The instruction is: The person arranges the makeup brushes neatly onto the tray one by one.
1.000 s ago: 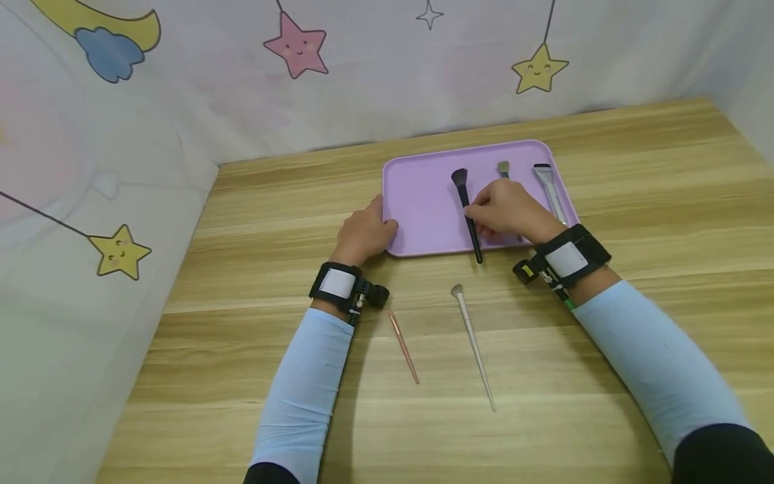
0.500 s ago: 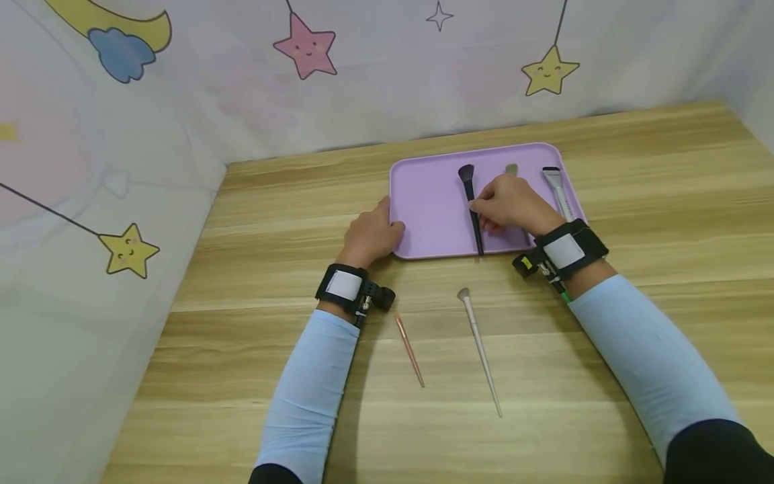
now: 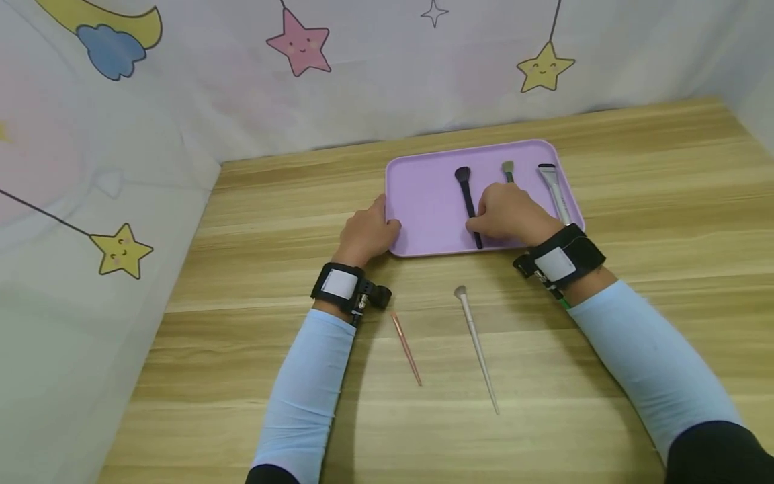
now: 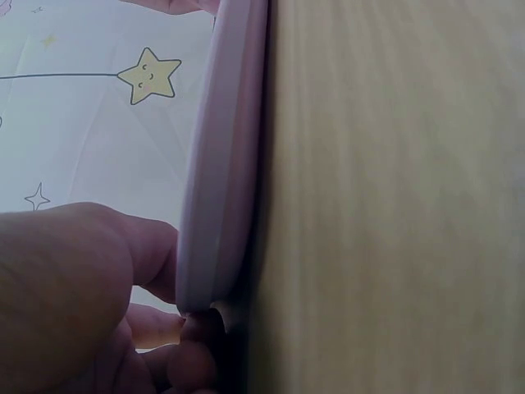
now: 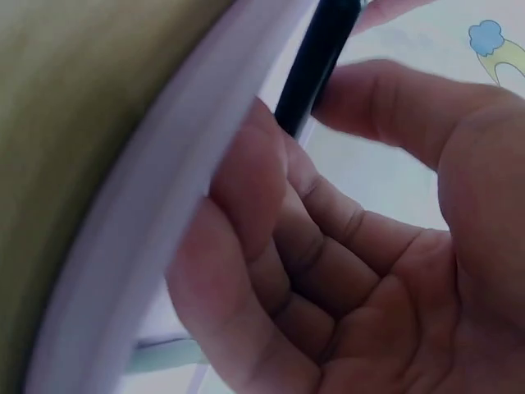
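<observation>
On a lilac tray [image 3: 423,208] lies a black-handled makeup brush [image 3: 468,198], its dark bristles toward the back. My right hand [image 3: 512,216] pinches its lower handle; the right wrist view shows the thumb against the black handle [image 5: 316,70] and curled fingers close over the tray rim. My left hand [image 3: 367,232] grips the tray's left side, thumb over the rim and fingertips under the corner in the left wrist view. A green-tipped brush [image 3: 508,168] lies farther right, its handle mostly hidden by my right hand. Beside the tray's right rim lies a flat-headed silver brush [image 3: 554,191].
Two more brushes lie on the wooden table [image 3: 242,349] in front of the tray: a short rose-gold one [image 3: 406,348] and a longer pale-handled one [image 3: 476,349]. Behind the table hangs a white star-printed cloth [image 3: 375,101].
The black brush has been lowered onto the tray, its handle end now inside the front rim. My right hand has slid down toward the end of the handle. The left hand stays on the tray.
</observation>
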The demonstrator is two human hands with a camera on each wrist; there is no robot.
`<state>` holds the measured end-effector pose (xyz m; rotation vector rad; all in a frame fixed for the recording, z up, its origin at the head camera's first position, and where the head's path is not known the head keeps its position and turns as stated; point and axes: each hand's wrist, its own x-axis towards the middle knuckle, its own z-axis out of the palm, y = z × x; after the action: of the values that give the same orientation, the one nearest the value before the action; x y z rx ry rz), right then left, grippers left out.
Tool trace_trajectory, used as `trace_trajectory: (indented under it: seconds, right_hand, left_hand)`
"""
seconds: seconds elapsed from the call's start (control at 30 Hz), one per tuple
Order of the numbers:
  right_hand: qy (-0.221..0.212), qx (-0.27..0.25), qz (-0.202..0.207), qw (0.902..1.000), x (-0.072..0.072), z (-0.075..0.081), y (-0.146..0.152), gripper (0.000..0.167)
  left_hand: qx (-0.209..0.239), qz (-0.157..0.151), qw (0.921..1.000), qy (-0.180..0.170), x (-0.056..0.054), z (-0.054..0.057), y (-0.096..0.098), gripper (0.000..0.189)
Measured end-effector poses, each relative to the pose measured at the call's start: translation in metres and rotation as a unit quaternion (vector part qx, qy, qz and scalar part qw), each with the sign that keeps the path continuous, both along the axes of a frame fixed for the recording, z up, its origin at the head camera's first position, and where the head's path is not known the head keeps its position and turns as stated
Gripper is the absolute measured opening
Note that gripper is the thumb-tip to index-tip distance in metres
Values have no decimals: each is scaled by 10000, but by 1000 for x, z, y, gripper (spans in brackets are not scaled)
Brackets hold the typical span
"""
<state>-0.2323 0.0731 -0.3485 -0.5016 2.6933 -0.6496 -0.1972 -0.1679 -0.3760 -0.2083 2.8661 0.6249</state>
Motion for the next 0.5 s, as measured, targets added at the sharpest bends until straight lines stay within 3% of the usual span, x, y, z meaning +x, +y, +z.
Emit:
trace_trajectory:
  seconds: [0.27, 0.5]
  right_hand:
    - [447, -178, -32, 9988, 2, -10, -2, 39]
    - [420, -252, 31, 9988, 4, -11, -3, 43]
  left_hand:
    - [-23, -23, 10000, -55, -1, -2, 0, 69]
    - [61, -42, 10000, -29, -1, -1, -1, 69]
